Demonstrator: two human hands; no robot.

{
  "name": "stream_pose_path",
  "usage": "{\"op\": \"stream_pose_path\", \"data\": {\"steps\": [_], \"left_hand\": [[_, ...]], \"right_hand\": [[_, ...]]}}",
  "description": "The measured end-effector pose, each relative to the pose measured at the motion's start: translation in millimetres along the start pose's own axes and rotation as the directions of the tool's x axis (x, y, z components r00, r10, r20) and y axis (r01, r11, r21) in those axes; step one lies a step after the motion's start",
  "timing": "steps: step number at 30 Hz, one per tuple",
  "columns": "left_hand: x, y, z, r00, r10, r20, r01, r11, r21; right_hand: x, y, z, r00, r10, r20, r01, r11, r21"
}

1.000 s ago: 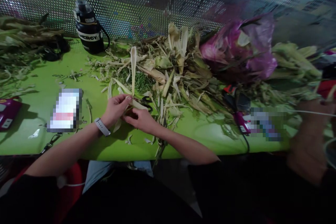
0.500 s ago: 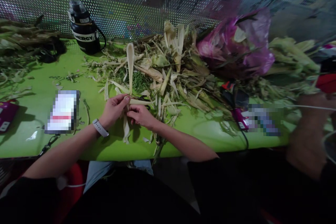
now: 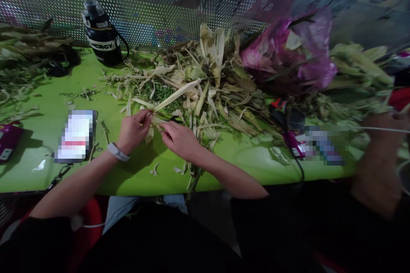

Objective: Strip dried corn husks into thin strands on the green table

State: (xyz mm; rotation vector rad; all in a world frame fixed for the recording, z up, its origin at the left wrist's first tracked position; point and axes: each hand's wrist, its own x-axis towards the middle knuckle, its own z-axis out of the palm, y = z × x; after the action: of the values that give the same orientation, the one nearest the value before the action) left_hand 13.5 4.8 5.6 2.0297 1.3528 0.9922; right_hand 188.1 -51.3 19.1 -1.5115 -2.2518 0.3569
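My left hand [image 3: 132, 129] and my right hand [image 3: 178, 137] meet over the green table [image 3: 48, 175], both pinching a pale corn husk piece [image 3: 173, 96]. Its long leaf slants up and to the right over the husk pile [image 3: 205, 89]. A short flap of husk hangs below my left fingers. A grey watch is on my left wrist. Small husk scraps [image 3: 155, 169] lie on the table just in front of my hands.
A black bottle [image 3: 101, 36] stands at the back left before a perforated metal screen. A blurred-out phone [image 3: 76, 135] lies left of my hands. A purple plastic bag [image 3: 288, 57] sits back right, with red-black cabled devices [image 3: 288, 119] beside it. Another person's arm [image 3: 378, 166] is at the right.
The long husk leaf stood upright between my hands; now it has swung down to the right. My left hand has shifted slightly left and my right hand has opened out a little.
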Motion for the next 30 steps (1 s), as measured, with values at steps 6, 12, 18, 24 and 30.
{"op": "stream_pose_path", "data": {"steps": [6, 12, 18, 24, 30], "left_hand": [[-1, -2, 1.3, 0.999, 0.006, 0.035, -0.010, 0.994, 0.110], [-7, 3, 2.1, 0.990, 0.016, 0.140, -0.032, 0.993, 0.110], [-1, 8, 1.6, 0.975, 0.204, 0.090, -0.201, 0.979, -0.040], [1, 12, -2.2, 0.977, 0.111, 0.185, -0.024, 0.909, -0.416], [2, 6, 0.6, 0.960, -0.072, 0.271, 0.237, 0.726, -0.645]], "right_hand": [[3, 9, 11, 0.944, -0.206, -0.257, 0.133, 0.952, -0.274], [7, 16, 15, 0.901, -0.295, -0.319, 0.206, 0.936, -0.284], [15, 32, 21, 0.910, -0.051, -0.412, -0.020, 0.986, -0.166], [18, 39, 20, 0.936, 0.131, -0.327, -0.107, 0.990, 0.091], [18, 35, 13, 0.939, 0.179, -0.293, -0.112, 0.966, 0.233]]}}
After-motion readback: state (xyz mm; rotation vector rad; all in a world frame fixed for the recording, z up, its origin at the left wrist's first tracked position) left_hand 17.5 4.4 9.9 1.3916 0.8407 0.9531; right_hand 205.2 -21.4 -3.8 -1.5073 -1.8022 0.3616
